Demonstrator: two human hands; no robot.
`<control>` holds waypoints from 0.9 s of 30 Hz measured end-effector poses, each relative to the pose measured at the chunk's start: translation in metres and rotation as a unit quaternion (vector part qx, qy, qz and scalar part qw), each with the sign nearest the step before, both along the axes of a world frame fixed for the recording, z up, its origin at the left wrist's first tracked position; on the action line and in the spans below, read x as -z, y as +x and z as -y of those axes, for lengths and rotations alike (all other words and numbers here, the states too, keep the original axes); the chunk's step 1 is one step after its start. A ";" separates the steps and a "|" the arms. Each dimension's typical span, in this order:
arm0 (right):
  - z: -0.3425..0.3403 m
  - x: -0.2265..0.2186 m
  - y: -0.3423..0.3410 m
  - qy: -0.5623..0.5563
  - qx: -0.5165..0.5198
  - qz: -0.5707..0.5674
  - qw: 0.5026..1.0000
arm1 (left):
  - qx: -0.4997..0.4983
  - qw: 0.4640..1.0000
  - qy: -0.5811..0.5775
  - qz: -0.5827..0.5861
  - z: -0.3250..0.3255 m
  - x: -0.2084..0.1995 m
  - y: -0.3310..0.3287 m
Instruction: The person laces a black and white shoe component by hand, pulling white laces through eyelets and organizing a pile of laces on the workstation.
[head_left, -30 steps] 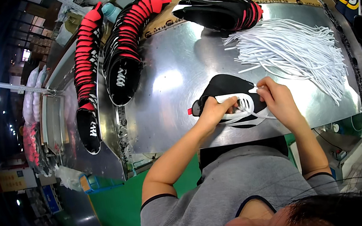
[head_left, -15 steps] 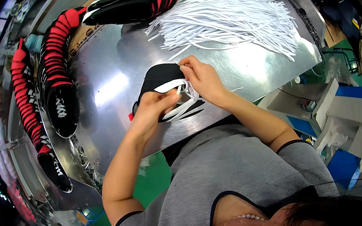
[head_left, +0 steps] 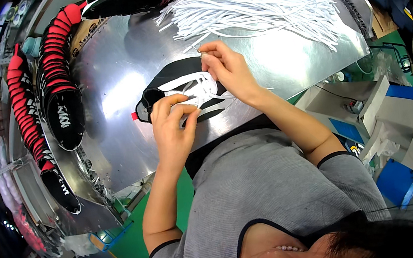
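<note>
The black shoe [head_left: 176, 71] is lying between your hands on the table [head_left: 116, 153], its white lacing [head_left: 201, 88] facing up. At two o'clock of it, your right hand [head_left: 228, 70] is pinching a thin strand [head_left: 196, 48]; at seven, your left hand [head_left: 172, 127] is holding its fingers bent, whether around lace I cannot tell. Loose white laces [head_left: 251, 2] are lying toward one o'clock, nested red-and-black shoes [head_left: 54, 69] toward ten.
</note>
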State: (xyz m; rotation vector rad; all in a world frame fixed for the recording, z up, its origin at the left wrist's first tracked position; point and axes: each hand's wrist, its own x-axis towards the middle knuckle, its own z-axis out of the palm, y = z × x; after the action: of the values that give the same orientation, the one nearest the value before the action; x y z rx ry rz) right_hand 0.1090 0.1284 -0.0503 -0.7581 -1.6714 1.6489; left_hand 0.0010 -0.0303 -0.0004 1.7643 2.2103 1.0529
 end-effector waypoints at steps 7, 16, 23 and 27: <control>0.038 -0.018 0.051 0.075 -0.107 0.078 0.988 | -0.055 0.997 0.001 0.058 -0.010 0.016 -0.001; 0.043 -0.009 0.051 0.089 -0.163 0.147 0.972 | -0.030 0.998 -0.015 0.044 -0.007 0.018 -0.007; 0.050 0.000 0.025 0.036 -0.128 0.146 0.980 | -0.001 0.995 0.007 0.104 -0.004 0.023 -0.004; 0.040 -0.005 0.021 0.092 -0.159 0.200 0.963 | -0.005 0.996 -0.004 0.084 -0.002 0.025 -0.004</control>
State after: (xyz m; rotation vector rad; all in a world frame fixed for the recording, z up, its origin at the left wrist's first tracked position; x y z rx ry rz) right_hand 0.1298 0.0889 -0.0457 -0.8000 -2.2986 1.5898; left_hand -0.0027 -0.0283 -0.0259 1.5985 2.1224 1.1471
